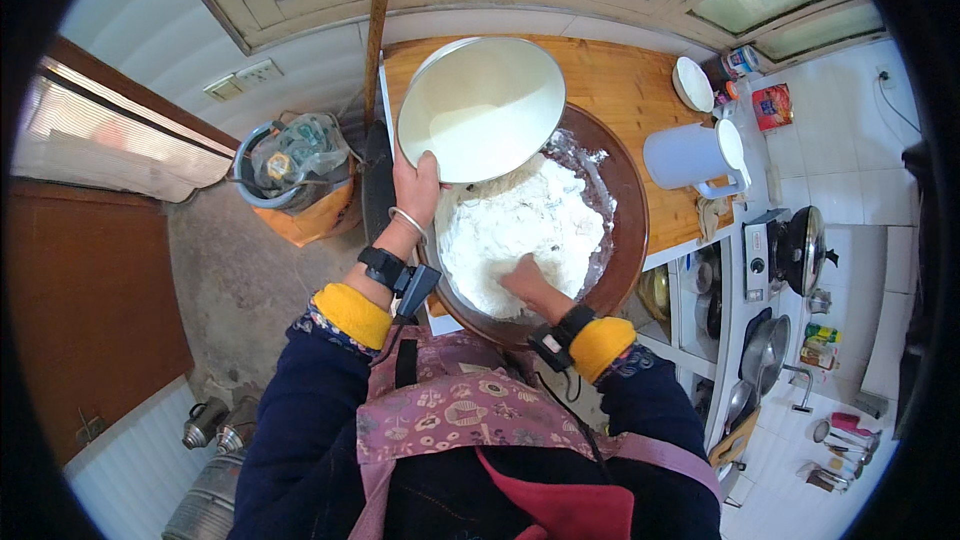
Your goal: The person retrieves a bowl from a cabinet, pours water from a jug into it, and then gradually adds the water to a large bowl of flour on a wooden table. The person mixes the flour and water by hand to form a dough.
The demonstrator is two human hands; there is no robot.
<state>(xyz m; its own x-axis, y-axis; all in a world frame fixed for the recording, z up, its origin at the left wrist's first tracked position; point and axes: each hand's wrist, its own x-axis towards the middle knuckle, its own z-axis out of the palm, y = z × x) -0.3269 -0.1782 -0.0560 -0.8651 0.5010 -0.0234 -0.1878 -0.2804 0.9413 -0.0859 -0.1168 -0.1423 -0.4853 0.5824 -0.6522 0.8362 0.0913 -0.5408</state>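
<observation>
My left hand [420, 191] grips the rim of a large cream-coloured bowl [481, 109], which is tilted over the far side of a wide brown basin [632, 240]. A heap of white flour [525, 221] fills much of the basin, with more of it smeared on the inner wall at the right. My right hand [529, 283] is in the near part of the flour; its fingertips are buried, so whether they hold anything cannot be seen.
The wooden worktop [600, 75] bears a white bowl [692, 84] and a pale blue plastic pitcher [686, 156] right of the basin. A wooden pole [377, 30] stands at the worktop's left edge. A bucket with plastic bags [289, 161] is left. A lidded pan [808, 251] sits far right.
</observation>
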